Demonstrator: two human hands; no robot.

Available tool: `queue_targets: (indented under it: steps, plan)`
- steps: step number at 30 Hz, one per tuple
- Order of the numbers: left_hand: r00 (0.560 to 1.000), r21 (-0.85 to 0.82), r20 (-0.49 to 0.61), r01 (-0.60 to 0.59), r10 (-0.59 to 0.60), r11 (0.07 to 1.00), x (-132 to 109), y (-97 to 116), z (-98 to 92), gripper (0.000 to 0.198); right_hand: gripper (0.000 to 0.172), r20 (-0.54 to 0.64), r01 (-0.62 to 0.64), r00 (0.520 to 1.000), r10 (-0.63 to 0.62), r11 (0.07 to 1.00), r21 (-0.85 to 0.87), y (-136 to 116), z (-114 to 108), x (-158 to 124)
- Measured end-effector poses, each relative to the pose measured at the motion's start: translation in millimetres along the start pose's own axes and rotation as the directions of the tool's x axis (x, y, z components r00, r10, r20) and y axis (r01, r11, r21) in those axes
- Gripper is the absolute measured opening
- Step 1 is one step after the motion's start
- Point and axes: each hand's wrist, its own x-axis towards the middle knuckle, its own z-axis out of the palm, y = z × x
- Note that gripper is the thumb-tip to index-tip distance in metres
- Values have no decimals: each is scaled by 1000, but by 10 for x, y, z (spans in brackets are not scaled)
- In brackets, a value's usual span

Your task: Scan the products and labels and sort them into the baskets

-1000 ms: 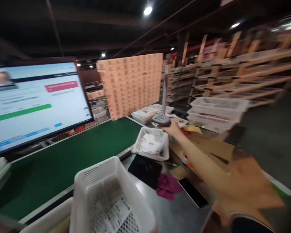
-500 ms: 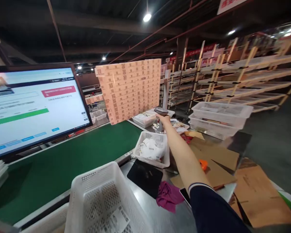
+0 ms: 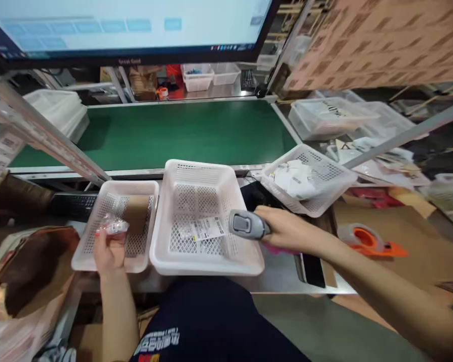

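My right hand point(image 3: 277, 226) is wrapped round a grey handheld barcode scanner point(image 3: 248, 224), whose head hangs over the right wall of the middle white basket point(image 3: 207, 266). Inside that basket lies a flat packet with a white printed label point(image 3: 208, 229). My left hand point(image 3: 111, 251) holds a small clear plastic packet point(image 3: 113, 224) with a reddish part and a little label; its contents are too blurred to name. Beneath it stands the left white basket point(image 3: 85, 251), with a brown cardboard piece point(image 3: 137, 211) in it.
A green conveyor belt point(image 3: 184, 128) runs behind the baskets, below a monitor point(image 3: 136, 30). To the right are a tilted basket point(image 3: 324, 176) with white packets, an orange tape dispenser point(image 3: 370, 239) on cardboard, and a phone point(image 3: 313, 270). A keyboard point(image 3: 73, 205) lies at left.
My view has swung left and down. The scanner in my right hand has come back from beside the right-hand basket to the middle basket. My left hand with the packet has come into view.
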Motion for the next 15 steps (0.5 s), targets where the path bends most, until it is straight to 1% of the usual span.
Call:
queue_targets:
  steps: [1,2,3,5,7,9,10,12,13,15]
  plan:
    - [998,46,44,-38,35,998,-19,-45,5,17,22,107,15,994,-6,996,-83,-168,119,51]
    - [994,92,84,-79,71,993,-53,-73,-6,24,25,187,22,982,10,986,-166,-303,212,105]
    - [989,135,114,-114,99,984,-93,-85,-35,29,26,228,16,973,40,971,-238,-402,279,156]
    - [981,201,132,-164,140,966,-173,-78,-130,37,25,241,-10,966,89,950,-313,-500,352,237]
    - [978,236,126,-190,164,953,-236,-56,-234,40,23,239,-25,965,108,945,-327,-511,369,280]
    - [985,247,98,-164,144,955,-292,-35,-287,41,21,236,-41,964,122,946,-321,-487,358,291]
    - [989,246,82,-138,121,959,-323,-24,-282,42,20,238,-42,964,121,949,-312,-471,350,287]
    - [994,237,68,-100,87,966,-398,12,-195,43,18,242,-39,964,114,955,-293,-440,334,264]
    - [993,236,85,-97,79,967,-440,39,-115,45,18,242,-28,965,99,959,-282,-425,326,242]
    - [983,241,171,-108,68,964,-531,109,97,50,20,204,9,978,48,963,-268,-403,304,175]
